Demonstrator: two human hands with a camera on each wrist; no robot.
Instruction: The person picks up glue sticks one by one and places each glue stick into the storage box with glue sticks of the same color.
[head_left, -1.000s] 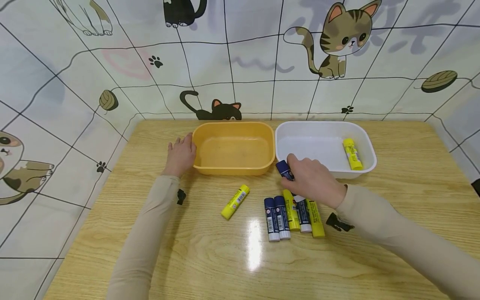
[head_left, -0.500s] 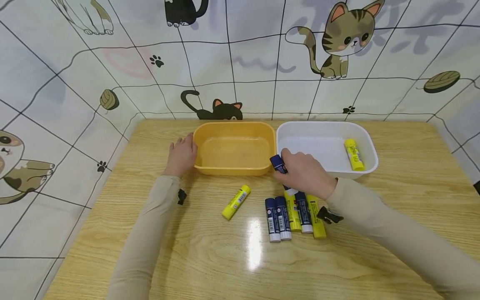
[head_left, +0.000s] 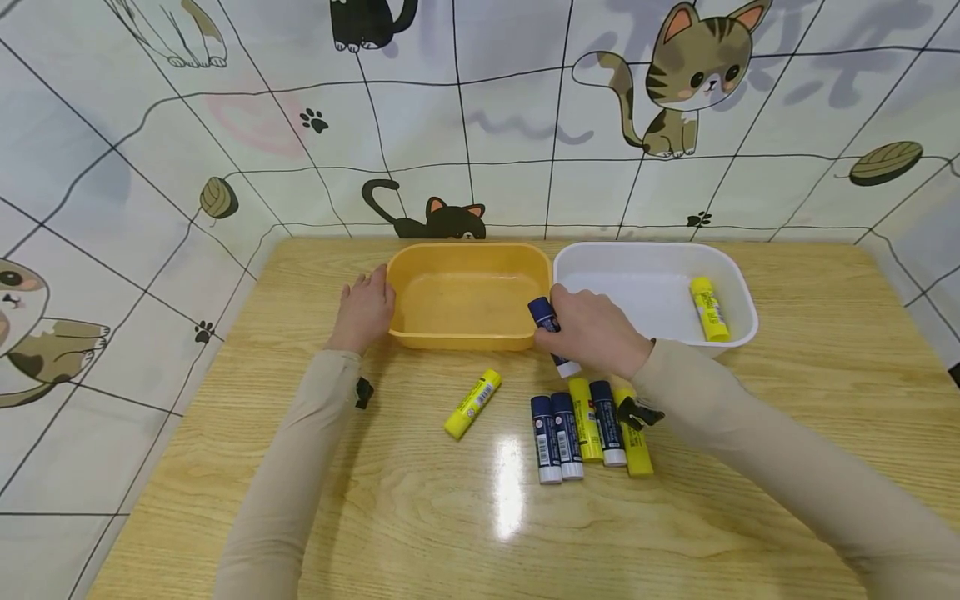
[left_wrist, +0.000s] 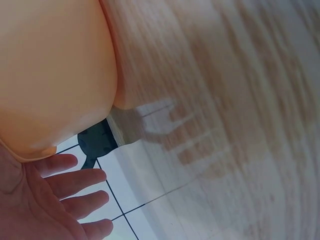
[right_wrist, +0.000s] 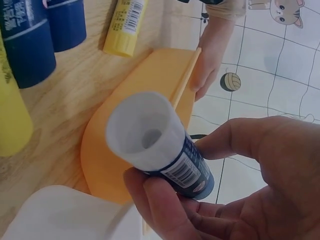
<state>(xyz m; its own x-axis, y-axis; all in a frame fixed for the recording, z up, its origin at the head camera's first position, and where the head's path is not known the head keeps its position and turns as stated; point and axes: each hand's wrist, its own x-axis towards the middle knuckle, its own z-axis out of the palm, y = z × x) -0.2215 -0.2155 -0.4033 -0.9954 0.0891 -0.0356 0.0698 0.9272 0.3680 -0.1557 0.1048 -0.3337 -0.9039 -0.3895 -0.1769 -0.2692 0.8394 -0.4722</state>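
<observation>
In the head view my right hand (head_left: 600,332) holds a dark blue glue stick (head_left: 543,315), tilted, over the near side where the two bins meet. The right wrist view shows thumb and fingers pinching its barrel, the hollow white base (right_wrist: 142,127) facing the camera. My left hand (head_left: 362,312) rests against the left end of the orange bin (head_left: 468,342). Its fingers (left_wrist: 77,184) are extended beside the bin wall in the left wrist view; the thumb is hidden. A yellow glue stick (head_left: 708,310) lies in the white bin (head_left: 622,275), right of the orange one.
In front of the white bin lies a row of blue and yellow glue sticks (head_left: 585,421), side by side. A lone yellow glue stick (head_left: 472,404) lies slantwise before the orange bin. A cat-patterned sheet (head_left: 510,125) stands behind the wooden table (head_left: 405,517).
My right hand has lifted the blue glue stick away from the row and carried it leftward and farther back, toward the orange bin. The left hand stays at the orange bin's end.
</observation>
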